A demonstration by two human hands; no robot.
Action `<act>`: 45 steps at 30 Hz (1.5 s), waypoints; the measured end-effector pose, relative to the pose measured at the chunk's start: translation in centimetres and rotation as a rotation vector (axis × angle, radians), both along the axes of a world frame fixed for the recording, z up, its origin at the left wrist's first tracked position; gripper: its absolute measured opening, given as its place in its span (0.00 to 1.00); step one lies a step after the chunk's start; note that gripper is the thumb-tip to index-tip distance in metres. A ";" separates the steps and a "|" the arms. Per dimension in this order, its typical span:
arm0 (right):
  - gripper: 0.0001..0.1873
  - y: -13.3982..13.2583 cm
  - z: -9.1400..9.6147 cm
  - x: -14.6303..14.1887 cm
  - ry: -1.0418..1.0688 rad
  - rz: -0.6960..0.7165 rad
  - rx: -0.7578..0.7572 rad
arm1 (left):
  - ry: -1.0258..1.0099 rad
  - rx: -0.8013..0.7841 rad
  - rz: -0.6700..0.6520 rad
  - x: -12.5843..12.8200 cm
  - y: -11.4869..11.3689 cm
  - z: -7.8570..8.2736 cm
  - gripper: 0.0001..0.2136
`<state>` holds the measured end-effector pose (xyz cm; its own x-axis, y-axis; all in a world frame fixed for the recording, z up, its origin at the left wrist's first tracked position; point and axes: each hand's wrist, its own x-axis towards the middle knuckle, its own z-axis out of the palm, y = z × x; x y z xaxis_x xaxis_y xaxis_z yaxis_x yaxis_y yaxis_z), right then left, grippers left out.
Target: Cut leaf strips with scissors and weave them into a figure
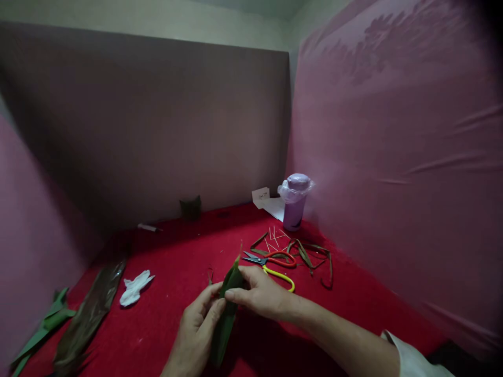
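Observation:
A long green leaf (226, 332), folded lengthwise with a narrow pointed tip, is held upright in front of me. My left hand (198, 327) pinches its left edge between thumb and fingers. On the other side my right hand (257, 293) grips the upper part, thumb across the front and fingers behind. Just beyond my right hand lie scissors (261, 260) with one red and one yellow handle loop, their blades apart. The leaf's lower end runs down toward the bottom of the view, and the fingers behind it are partly hidden.
Thin wooden toothpicks (275, 238) and brown dried strips (302, 254) lie past the scissors. A purple tumbler (294, 212) stands by white cards (271, 205). At left are a crumpled tissue (135, 288), a bag of brown leaves (92, 309), and green leaves (49, 319) on red cloth (176, 251).

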<state>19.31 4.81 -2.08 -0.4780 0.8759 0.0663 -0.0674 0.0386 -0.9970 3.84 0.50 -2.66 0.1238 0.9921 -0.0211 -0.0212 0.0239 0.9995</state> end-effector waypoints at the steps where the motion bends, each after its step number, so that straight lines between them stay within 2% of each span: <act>1: 0.05 -0.1 -0.1 -0.1 -0.004 -0.015 0.008 | -0.012 -0.022 0.018 0.1 -0.1 -0.1 0.14; 7: 0.07 -0.6 0.2 -0.3 -0.088 -0.237 0.042 | -0.052 -0.126 0.123 -0.2 0.0 0.0 0.15; 14: 0.07 -1.0 0.3 -0.6 0.069 -0.189 -0.039 | 0.038 -0.078 0.096 0.0 -0.2 -0.1 0.15; 18: 0.09 -1.0 0.2 -0.5 0.040 -0.213 -0.029 | 0.073 -0.065 0.090 0.1 -0.3 0.2 0.15; 25: 0.08 -1.1 0.1 -0.4 0.017 -0.171 0.022 | 0.083 -0.055 0.090 0.4 -0.6 0.7 0.15; 30: 0.09 -0.8 -0.1 -0.4 -0.017 -0.136 0.011 | 0.072 -0.107 0.083 0.4 -0.5 0.5 0.16; 32: 0.09 -0.9 -0.1 -0.2 -0.080 -0.169 0.106 | 0.076 -0.122 0.084 0.3 -0.5 0.3 0.16; 33: 0.09 -1.0 0.0 -0.1 -0.133 -0.198 0.201 | 0.073 -0.122 0.087 0.2 -0.5 0.2 0.15; 37: 0.06 -1.3 0.0 0.3 -0.422 -0.284 0.739 | 0.037 -0.104 0.108 0.1 -0.4 0.1 0.14; 39: 0.10 -1.4 -0.1 0.5 -0.542 -0.290 0.914 | 0.019 -0.094 0.115 0.1 -0.3 0.2 0.14; 42: 0.13 -1.5 -0.3 0.5 -0.590 -0.286 0.983 | 0.007 -0.076 0.099 0.1 -0.1 0.3 0.13; 45: 0.08 -1.5 -0.1 0.5 -0.485 -0.275 0.868 | 0.019 -0.082 0.108 0.2 -0.2 0.3 0.14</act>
